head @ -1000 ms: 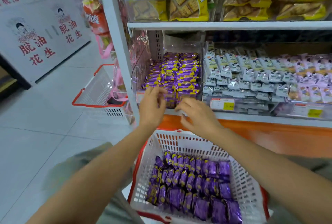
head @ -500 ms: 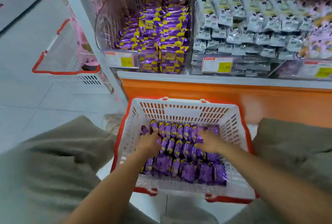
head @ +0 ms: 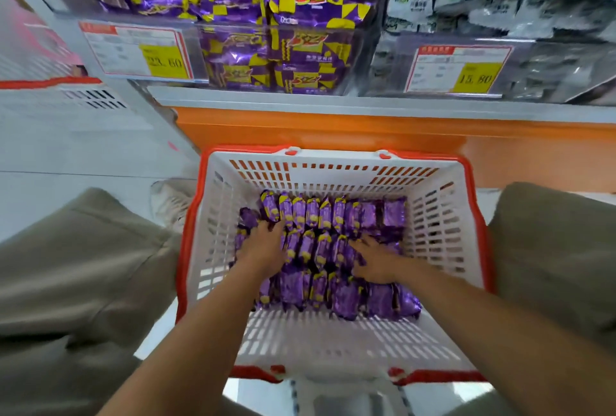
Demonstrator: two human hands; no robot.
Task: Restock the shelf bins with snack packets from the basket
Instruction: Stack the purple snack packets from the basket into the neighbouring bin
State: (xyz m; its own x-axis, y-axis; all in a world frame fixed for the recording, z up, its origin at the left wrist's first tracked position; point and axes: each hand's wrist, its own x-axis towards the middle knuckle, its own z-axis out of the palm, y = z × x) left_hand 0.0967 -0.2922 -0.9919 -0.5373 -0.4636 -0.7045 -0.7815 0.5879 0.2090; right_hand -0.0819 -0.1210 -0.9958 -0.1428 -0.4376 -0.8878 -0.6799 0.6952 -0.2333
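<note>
the near row of purple snack packets (head: 346, 299) lies just under both wrists in the white basket (head: 436, 225). a little farther in, the left hand (head: 266, 247) sits at the left end of the middle row, fingers bent down among the wrappers; whether they clasp any i cannot tell. the right hand (head: 376, 262) rests at the right end with fingers spread and fairly straight, pointing inward to the left. the middle row lies between the two hands, equally near to each. the packets stand on edge side by side, so each one's long axis points away toward the shelf while the rows run left to right. a squeeze inward from both ends looks like the next move. beyond and above the basket's far wall, the shelf bin (head: 280, 59) already holds matching packets.
</note>
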